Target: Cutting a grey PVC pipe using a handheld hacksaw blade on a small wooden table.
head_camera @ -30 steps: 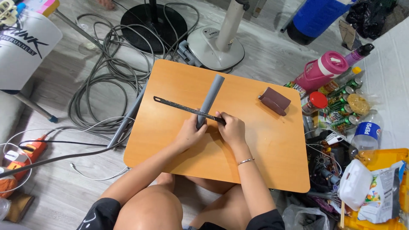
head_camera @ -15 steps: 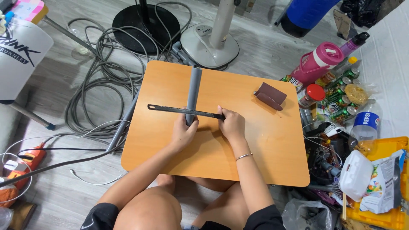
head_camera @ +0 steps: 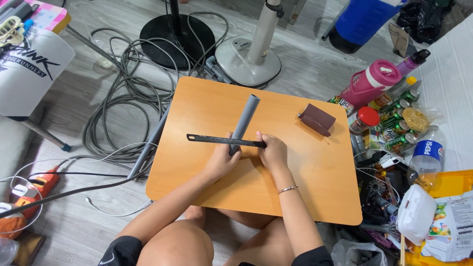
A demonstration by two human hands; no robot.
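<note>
A grey plastic pipe [head_camera: 245, 119] on the wooden desk [head_camera: 315, 197] is clasped at its near end by the left hand [head_camera: 221, 160]; a thin black blade [head_camera: 224, 140], gripped by the right hand [head_camera: 272, 152], is laid crosswise over the pipe.

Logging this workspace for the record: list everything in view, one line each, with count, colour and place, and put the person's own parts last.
Low table: one, orange wood, centre.
Pipe: one, grey, lying on the table.
Flat tool: one, black, laid across the pipe.
Block: one, dark brown, table's far right.
Cables: a tangle, grey, floor at left.
Fan bases: two, one black and one white, floor beyond the table.
Jug: one, pink, floor at right.
Cans and bottles: several, mixed colours, right.
Left hand: one, gripping the pipe.
Right hand: one, holding the flat tool's end.
</note>
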